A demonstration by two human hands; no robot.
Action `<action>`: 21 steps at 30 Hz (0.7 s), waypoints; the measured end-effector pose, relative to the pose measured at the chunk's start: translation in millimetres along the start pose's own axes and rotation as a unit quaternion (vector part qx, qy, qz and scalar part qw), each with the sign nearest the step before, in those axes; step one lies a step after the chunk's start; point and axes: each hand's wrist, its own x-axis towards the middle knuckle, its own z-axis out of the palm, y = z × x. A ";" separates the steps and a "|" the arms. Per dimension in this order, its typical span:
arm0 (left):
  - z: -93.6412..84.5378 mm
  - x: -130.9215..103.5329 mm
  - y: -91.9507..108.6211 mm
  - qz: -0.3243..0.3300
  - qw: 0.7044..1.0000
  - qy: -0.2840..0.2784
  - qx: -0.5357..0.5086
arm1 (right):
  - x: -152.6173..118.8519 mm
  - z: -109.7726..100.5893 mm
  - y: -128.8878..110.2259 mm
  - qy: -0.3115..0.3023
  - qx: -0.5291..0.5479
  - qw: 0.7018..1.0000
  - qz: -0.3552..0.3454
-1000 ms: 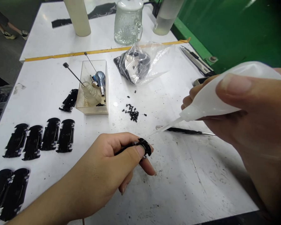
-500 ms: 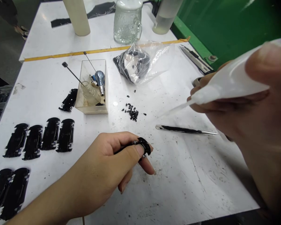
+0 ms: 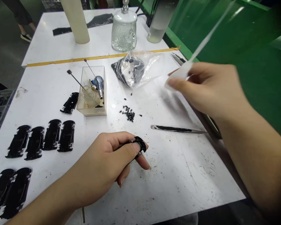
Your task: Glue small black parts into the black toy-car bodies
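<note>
While the left hand (image 3: 109, 164) pinches the black part (image 3: 141, 143), the right hand (image 3: 213, 87), closed round the white bottle (image 3: 180, 72), should hold its spout (image 3: 203, 44) up to stop drips.

White flat tabletop (image 3: 173, 178): clear rectangular plastic box (image 3: 92, 112) L of crumpled clear plastic bag (image 3: 152, 66); tiny glossy black bits (image 3: 130, 116) before bag; oblong glossy black pieces (image 3: 66, 136) L & frt-L of box. Held above, R of bag: white tapered plastic btl (image 3: 181, 71).

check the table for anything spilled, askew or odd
Mildly: tiny black parts lie loose in a heap with a few strays, outside any container, though perhaps deliberately. The white tabletop also looks dirty, smudged and specked toward the front.
</note>
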 end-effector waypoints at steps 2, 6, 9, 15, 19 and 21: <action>1.6 -0.9 4.2 0.002 1.000 -0.003 -0.003 | 5.1 11.7 -1.0 -0.061 -0.069 0.996 0.012; 1.5 1.0 2.4 0.033 0.999 -0.011 -0.020 | 15.0 14.3 -2.1 -0.088 -0.129 0.988 0.011; -0.6 2.6 -2.5 0.043 0.998 -0.019 -0.049 | 6.3 -13.1 -1.2 -0.106 -0.202 0.974 -0.009; -4.9 3.4 -4.5 0.035 0.992 -0.040 -0.116 | -48.7 -52.7 18.6 -0.221 -0.191 0.940 -0.177; -6.0 4.2 -5.0 0.035 0.992 -0.034 -0.119 | -65.0 -52.1 30.7 -0.180 -0.124 0.957 -0.193; -6.0 3.9 -5.2 0.034 0.992 -0.034 -0.114 | -64.2 -52.6 28.1 -0.149 -0.097 0.979 -0.097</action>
